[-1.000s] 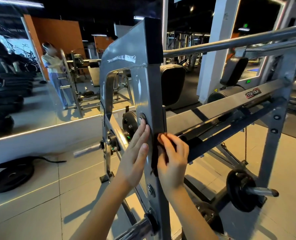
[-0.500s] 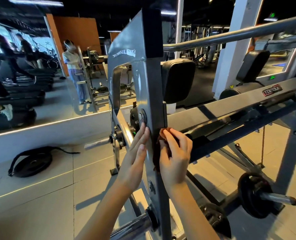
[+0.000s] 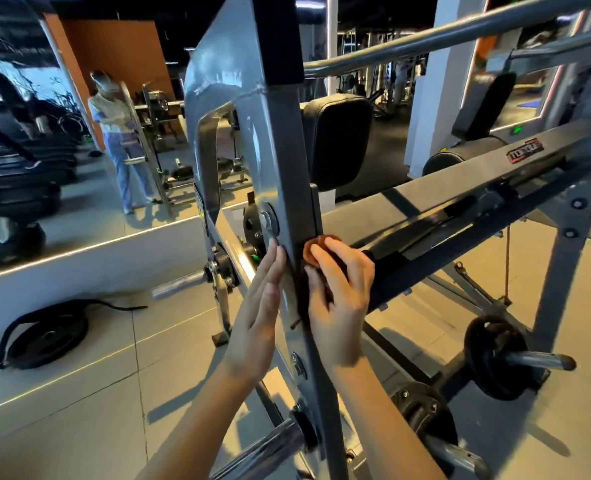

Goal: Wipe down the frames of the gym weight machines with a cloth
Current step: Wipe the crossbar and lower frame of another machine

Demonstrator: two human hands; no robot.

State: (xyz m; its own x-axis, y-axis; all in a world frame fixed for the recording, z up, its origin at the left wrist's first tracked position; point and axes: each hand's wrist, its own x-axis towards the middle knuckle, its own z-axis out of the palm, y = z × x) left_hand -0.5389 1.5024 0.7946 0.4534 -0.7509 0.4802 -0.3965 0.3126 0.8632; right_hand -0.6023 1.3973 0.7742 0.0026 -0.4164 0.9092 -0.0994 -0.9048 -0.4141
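Cloth (image 3: pixel 316 249), reddish-brown and bunched, is pressed against the right side of the grey frame post (image 3: pixel 270 161), just below the level of its large bolt (image 3: pixel 268 220). The right hand (image 3: pixel 339 296) holds it there, fingers (image 3: pixel 335 252) curled over it. The left hand (image 3: pixel 259 313) lies flat on the post's left face, fingers straight, gripping nothing. A weight plate (image 3: pixel 45 337) lies on the floor (image 3: pixel 79 410) near the mirror (image 3: pixel 79 209).

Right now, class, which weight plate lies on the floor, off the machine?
The black plate at far left, below the mirror; the plate at right sits on a machine peg instead.
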